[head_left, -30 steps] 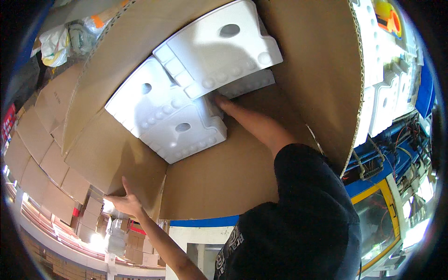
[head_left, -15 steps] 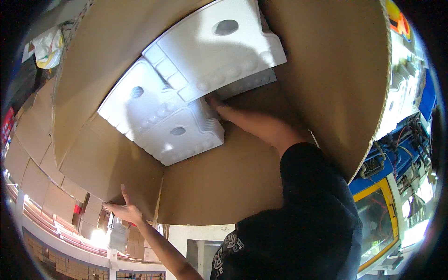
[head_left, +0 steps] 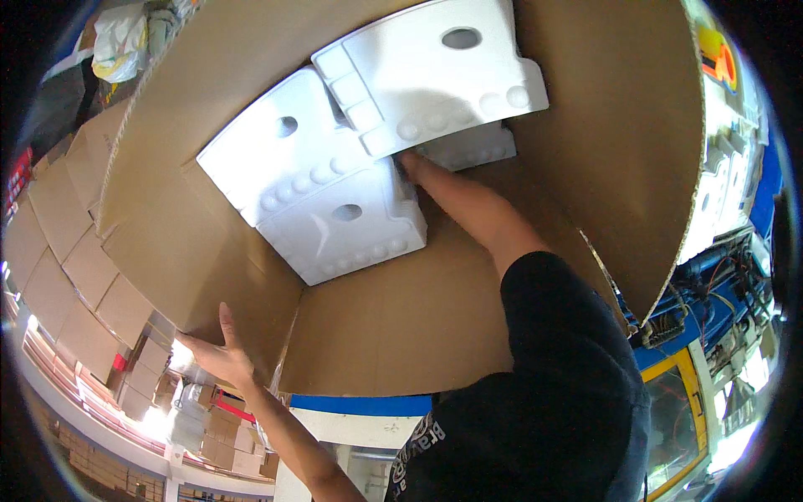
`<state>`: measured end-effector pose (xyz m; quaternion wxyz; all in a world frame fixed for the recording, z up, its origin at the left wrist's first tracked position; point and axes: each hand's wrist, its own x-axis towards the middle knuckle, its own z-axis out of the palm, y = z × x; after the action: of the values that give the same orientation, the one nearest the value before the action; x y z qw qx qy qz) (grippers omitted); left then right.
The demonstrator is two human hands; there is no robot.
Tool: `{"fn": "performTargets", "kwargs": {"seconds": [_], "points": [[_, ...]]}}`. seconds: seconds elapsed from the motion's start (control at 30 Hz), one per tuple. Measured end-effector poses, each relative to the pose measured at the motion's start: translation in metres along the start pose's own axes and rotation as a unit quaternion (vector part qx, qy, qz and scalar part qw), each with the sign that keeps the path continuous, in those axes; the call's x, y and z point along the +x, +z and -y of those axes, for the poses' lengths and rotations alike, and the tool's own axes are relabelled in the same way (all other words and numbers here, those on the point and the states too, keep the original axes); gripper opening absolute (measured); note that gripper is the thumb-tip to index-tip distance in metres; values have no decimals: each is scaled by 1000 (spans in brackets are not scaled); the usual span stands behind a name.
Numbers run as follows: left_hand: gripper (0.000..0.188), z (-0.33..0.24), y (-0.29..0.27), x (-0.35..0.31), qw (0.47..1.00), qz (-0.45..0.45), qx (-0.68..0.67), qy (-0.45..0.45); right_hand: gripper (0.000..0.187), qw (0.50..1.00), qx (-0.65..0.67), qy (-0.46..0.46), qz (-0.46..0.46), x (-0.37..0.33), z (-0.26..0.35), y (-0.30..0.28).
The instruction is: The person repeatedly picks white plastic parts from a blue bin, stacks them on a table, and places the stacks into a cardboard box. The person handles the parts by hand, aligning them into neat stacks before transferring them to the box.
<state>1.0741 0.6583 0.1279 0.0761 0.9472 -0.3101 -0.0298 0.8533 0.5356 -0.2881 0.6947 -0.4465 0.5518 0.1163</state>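
A large brown cardboard carton (head_left: 401, 326) stands open before me. White moulded foam blocks lie stacked inside: a top block (head_left: 427, 79) with a round hole, a left block (head_left: 276, 142) and a lower block (head_left: 343, 222) nearer to me. Another foam piece (head_left: 473, 146) shows partly beneath the top one. My right hand (head_left: 410, 166) reaches in under the top block's near edge, beside the lower block; its fingers are hidden there. At the carton's left edge, my left hand (head_left: 224, 358) is open, thumb raised and fingers stretched out along the cardboard, holding nothing.
Stacked brown cartons (head_left: 79, 259) fill the left side. Pale plastic bags (head_left: 121, 42) lie at the upper left. On the right, beyond the carton wall, are more white foam pieces (head_left: 715, 192) and a blue machine with a yellow-framed window (head_left: 673, 427).
The view has shifted, so the foam blocks and carton appear farther right. My right hand stays at the gap under the top block; my left hand stays by the carton edge.
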Motion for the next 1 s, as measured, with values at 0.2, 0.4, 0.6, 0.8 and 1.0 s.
{"fn": "performTargets", "kwargs": {"seconds": [0.2, 0.4, 0.6, 0.8, 1.0], "points": [[82, -10, 1, 0, 999, -10, 18, -27, 46, 999, 35, 8, -13, 7, -19, 7], [78, -18, 1, -3, 1000, 10, 25, 8, 42, 997, 14, -74, -23, 14, -20, 1], [73, -8, 0, 2, 994, -15, 112, -1, 42, 994, -82, 14, 64, -51, 47, -26], [68, -6, 0, 2, 997, -34, 71, -6, 45, 951, -258, -108, 134, -211, 130, -98], [77, 23, 18, 26, 998, 31, -59, 12, 47, 856, -367, -362, 22, -448, 122, -178]]}}
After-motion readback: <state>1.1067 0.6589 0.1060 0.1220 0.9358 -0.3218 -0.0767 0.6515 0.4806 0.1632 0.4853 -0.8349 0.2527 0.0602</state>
